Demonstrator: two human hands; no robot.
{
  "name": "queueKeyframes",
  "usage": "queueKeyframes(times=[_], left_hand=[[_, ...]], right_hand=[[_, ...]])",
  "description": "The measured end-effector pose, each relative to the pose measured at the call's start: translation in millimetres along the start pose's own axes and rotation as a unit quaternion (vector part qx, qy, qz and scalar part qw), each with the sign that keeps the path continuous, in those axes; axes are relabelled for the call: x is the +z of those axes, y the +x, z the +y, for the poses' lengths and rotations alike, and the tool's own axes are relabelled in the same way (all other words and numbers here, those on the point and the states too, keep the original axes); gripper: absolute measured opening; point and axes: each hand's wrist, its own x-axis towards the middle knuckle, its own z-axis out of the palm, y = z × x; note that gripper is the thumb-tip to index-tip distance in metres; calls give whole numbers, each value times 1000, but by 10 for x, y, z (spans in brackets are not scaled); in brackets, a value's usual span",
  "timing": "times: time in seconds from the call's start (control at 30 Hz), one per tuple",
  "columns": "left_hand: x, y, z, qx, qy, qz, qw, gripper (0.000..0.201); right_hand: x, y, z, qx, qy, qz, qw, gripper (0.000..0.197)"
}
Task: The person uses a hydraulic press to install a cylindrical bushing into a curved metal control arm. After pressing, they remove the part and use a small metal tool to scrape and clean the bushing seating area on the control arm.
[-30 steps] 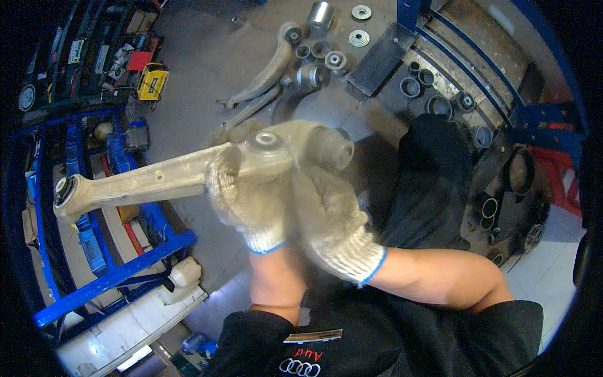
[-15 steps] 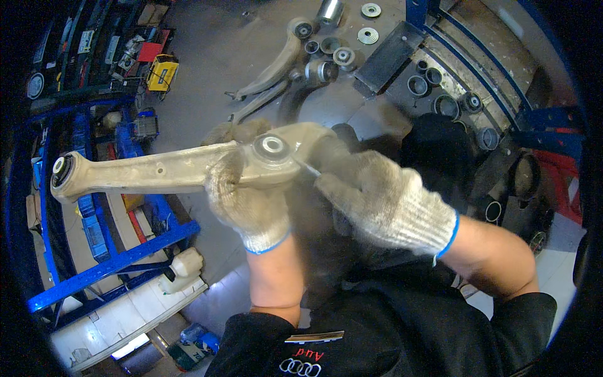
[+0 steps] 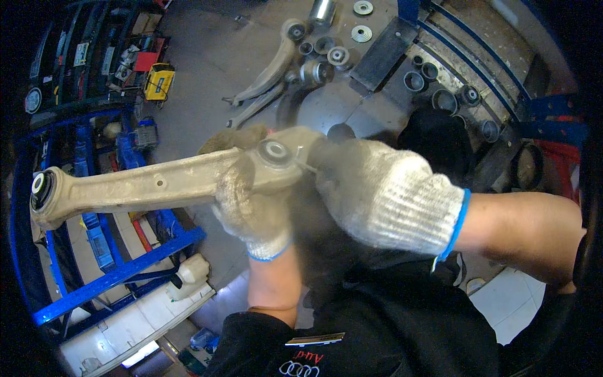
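Observation:
A pale metal suspension control arm is held up across the view, tilted slightly down at its left end. My gloved left hand is closed around it near its wide right end, just beside a round rubber bushing with a metal sleeve. A second bushing sits at the far left end. My gloved right hand is closed on a thin pale pointed tool, whose tip is at the arm close to the right bushing. Most of that tool is hidden in my blurred fingers.
More control arms lie on the floor ahead, beside loose bushings and a metal cylinder. Metal rings stand by a blue rack at right. A blue frame and a yellow box are at left.
The control arm has shifted left and its left end has dropped slightly. My right hand has come closer to the camera, its elbow farther right.

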Motion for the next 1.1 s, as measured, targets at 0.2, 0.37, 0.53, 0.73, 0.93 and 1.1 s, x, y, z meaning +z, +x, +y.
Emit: queueKeyframes(times=[0.2, 0.37, 0.53, 0.73, 0.93, 1.1], left_hand=[[-42, 52, -104, 20, 59, -19, 998, 60], [-50, 145, -168, 217, 361, -11, 907, 55], [-64, 193, 71, -117, -128, -15, 985, 47], [-123, 278, 211, -165, -331, -102, 923, 41], [-245, 234, 255, -135, -350, -156, 914, 54], [-236, 172, 375, -138, -402, -179, 887, 56]], right_hand=[[379, 57, -311, 323, 234, 56, 915, 32], [813, 275, -279, 368, 347, 202, 838, 35], [866, 15, -247, 250, 256, 150, 922, 31], [178, -131, -41, 259, 217, 92, 937, 29], [65, -36, 221, 406, 424, 53, 808, 44], [334, -103, 61, 323, 625, 7, 711, 55]])
